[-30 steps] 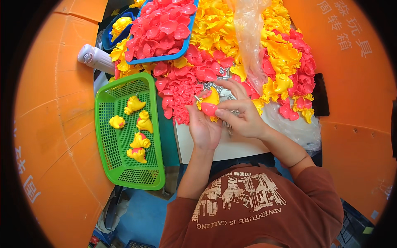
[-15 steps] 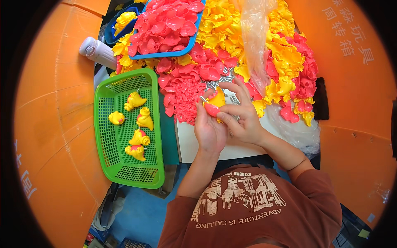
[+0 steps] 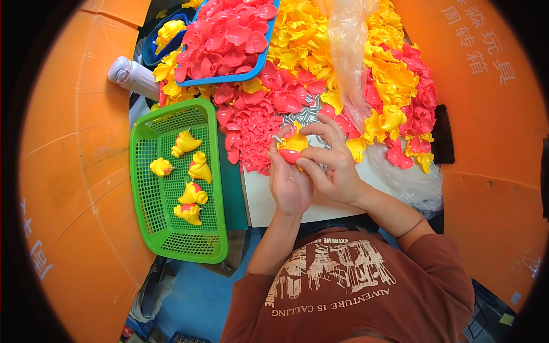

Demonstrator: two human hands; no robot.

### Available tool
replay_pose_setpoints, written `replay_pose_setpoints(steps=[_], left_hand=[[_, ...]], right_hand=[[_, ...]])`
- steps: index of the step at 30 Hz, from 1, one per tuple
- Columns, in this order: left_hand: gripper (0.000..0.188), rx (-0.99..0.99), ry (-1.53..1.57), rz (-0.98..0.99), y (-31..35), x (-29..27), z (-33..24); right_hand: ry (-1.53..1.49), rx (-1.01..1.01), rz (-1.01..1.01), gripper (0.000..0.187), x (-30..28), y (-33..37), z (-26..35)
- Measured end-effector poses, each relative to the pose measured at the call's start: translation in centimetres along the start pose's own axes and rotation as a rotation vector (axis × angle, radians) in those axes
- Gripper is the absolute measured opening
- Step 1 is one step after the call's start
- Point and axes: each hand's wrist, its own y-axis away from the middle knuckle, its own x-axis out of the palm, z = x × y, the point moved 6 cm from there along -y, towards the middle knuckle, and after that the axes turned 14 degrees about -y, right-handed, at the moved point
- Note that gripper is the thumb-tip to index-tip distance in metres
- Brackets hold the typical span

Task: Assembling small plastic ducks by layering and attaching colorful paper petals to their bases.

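Together now, both hands: left hand (image 3: 289, 183) cupped under one yellow-and-pink toy piece (image 3: 293, 147), right hand (image 3: 331, 168) pinching it from above, over the white tabletop (image 3: 269, 200). Beyond, five finished yellow pieces (image 3: 191, 194) in one green basket (image 3: 150, 188); one blue tray (image 3: 229, 77) of pink shells. Since half a second ago, held slightly nearer the body, otherwise unchanged.

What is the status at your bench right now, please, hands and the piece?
Left hand and right hand both closed on one yellow-and-pink toy piece. Held above the white tabletop. Green basket holds five pieces. Nothing in the way.
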Motion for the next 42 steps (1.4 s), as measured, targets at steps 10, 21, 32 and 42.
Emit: replay_pose_setpoints(steps=[10, 21, 32, 42], left_hand=[[0.055, -0.011, 0.142, 0.075, -0.6, 0.7, -0.3], [0.052, -0.018, 0.188, 0.086, -0.3, 0.4, 0.2], [0.052, -0.004, 0.17, 0.092, -0.3, 0.6, 0.5], [0.051, -0.018, 0.165, 0.105, -0.2, 1.1, 0.0]], right_hand=[[-0.283, 0.118, -0.01, 0.01, -0.3, -0.3, -1.2], [-0.197, 0.09, -0.014, 0.011, -0.4, 0.1, -0.9], [-0.213, 0.011, -0.15, 0.013, -1.1, 0.4, 0.2], [-0.212, -0.023, -0.051, 0.012, -1.4, 0.0, -0.2]])
